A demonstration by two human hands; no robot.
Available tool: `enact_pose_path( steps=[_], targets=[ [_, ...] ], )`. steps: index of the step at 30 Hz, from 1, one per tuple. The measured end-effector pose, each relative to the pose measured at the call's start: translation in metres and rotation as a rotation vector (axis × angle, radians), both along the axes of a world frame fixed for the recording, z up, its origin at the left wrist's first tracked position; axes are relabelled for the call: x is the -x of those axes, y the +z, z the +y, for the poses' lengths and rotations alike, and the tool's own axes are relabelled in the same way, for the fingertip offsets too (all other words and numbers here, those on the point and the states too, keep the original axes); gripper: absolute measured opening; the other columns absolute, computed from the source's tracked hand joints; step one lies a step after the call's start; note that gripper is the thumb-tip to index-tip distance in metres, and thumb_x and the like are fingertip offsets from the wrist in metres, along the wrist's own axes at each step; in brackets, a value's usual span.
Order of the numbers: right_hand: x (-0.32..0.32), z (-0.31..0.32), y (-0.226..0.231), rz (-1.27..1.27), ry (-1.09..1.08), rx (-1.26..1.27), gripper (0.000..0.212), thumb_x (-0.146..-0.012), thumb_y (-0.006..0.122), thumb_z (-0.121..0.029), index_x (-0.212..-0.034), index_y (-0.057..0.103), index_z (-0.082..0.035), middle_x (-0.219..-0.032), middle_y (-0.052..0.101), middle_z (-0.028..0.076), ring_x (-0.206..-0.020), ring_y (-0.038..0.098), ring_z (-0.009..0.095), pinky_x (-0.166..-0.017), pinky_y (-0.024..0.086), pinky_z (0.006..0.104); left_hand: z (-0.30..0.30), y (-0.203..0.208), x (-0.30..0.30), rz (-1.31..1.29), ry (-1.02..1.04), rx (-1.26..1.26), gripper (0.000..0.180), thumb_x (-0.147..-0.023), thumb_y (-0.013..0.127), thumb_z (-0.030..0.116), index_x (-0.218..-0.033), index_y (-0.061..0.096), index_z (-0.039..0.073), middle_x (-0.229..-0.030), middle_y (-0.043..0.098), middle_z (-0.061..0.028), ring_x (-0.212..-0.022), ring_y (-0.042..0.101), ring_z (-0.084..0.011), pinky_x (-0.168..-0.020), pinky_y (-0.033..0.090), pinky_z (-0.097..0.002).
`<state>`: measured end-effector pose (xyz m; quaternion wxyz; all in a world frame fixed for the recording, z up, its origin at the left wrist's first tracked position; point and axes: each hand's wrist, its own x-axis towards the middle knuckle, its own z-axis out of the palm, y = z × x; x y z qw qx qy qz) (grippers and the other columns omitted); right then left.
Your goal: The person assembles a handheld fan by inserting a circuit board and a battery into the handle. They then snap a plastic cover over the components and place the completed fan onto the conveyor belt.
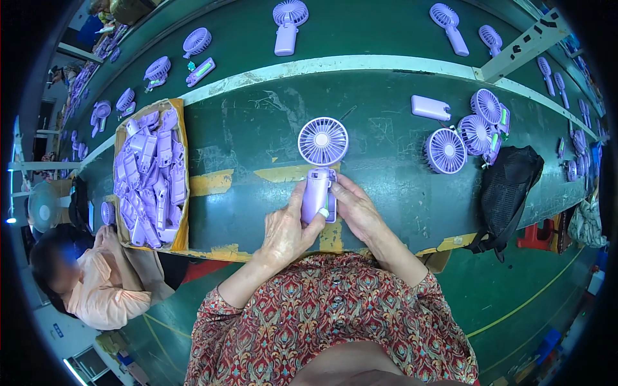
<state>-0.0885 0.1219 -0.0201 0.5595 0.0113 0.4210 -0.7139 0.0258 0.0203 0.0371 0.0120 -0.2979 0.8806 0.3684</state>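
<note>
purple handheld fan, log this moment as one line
left hand: grips handle | right hand: grips handle | purple handheld fan: held over green table, head up

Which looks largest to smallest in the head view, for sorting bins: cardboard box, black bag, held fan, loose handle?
1. cardboard box
2. black bag, close to the box, so unsure
3. held fan
4. loose handle

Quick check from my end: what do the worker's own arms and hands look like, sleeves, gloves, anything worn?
Both the left hand and the right hand are bare: no gloves, and no rings or watch that I can make out. The forearms are uncovered. Short sleeves end near the elbows, in a red fabric with a busy paisley-like print in teal and cream.
</note>
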Motion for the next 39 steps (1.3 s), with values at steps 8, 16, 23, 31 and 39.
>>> enact_pose_path(
  steps=[8,16,23,31,39],
  targets=[
    [0.008,0.003,0.011,0.014,0.161,0.133,0.056,-0.082,0.042,-0.007,-0.138,0.031,-0.004,-0.124,0.047,0.007,-0.112,0.046,0.016,-0.097,0.037,0.0322,0.005,-0.004,0.000,0.004,-0.092,0.147,0.068,-0.076,0.062,0.025,-0.127,0.037,-0.012,-0.059,0.060,-0.0204,-0.051,0.062,-0.0336,-0.051,0.050,-0.0415],
    [0.002,0.002,0.006,0.114,0.190,0.100,0.063,-0.079,0.041,-0.005,-0.140,0.027,-0.003,-0.124,0.046,0.007,-0.111,0.043,0.015,-0.097,0.034,0.0289,0.003,-0.008,-0.003,0.022,-0.132,0.200,0.069,-0.074,0.064,0.025,-0.123,0.040,-0.017,-0.050,0.057,-0.0157,-0.045,0.061,-0.0309,-0.049,0.051,-0.0388],
    [-0.007,-0.002,0.022,0.337,0.153,-0.019,0.048,-0.092,0.048,-0.017,-0.136,0.033,-0.003,-0.121,0.049,0.009,-0.108,0.047,0.015,-0.094,0.038,0.0285,0.001,-0.015,-0.007,0.017,-0.207,0.233,0.072,-0.072,0.067,0.027,-0.122,0.040,-0.018,-0.054,0.059,-0.0180,-0.047,0.061,-0.0323,-0.048,0.050,-0.0402],
    [-0.005,-0.005,-0.002,0.272,0.050,-0.005,0.035,-0.092,0.054,-0.014,-0.124,0.047,-0.001,-0.106,0.059,0.005,-0.093,0.056,0.010,-0.082,0.047,0.0254,0.008,-0.007,0.000,-0.073,-0.243,0.287,0.072,-0.075,0.068,0.032,-0.122,0.039,-0.015,-0.072,0.063,-0.0223,-0.062,0.064,-0.0357,-0.056,0.051,-0.0427],
    [0.002,0.003,0.024,0.068,-0.090,0.264,0.042,-0.091,0.054,-0.014,-0.128,0.039,-0.001,-0.123,0.052,0.014,-0.116,0.050,0.024,-0.100,0.039,0.0387,-0.011,-0.016,0.005,0.122,0.021,-0.779,0.043,-0.086,0.058,0.038,-0.092,0.048,-0.003,-0.075,0.060,-0.0157,-0.060,0.060,-0.0256,-0.061,0.050,-0.0390]
  ],
)
